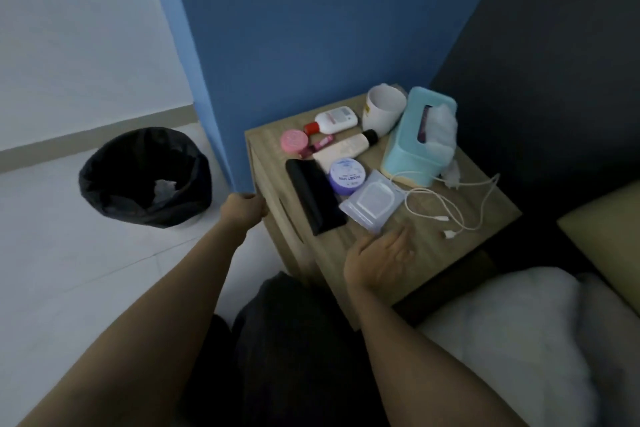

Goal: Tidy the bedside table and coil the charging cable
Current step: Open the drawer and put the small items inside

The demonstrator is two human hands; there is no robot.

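A wooden bedside table (429, 253) holds a loose white charging cable (446, 208) sprawled at its right. Also on it are a wet-wipes pack (372, 201), a purple jar (347, 176), a black case (315, 196), a cream tube (346, 147), a pink jar (294, 140), a white bottle with a red cap (334, 121), a white cup (384, 109) and a teal tissue box (417, 139). My left hand (244, 208) is closed against the table's left front corner; what it grips is unclear. My right hand (379, 262) hovers open, palm up, just in front of the wipes pack.
A black bin lined with a bag (145, 177) stands on the pale floor left of the table. A blue wall rises behind it. A white pillow (519, 340) and a yellow cushion (606, 243) lie to the right.
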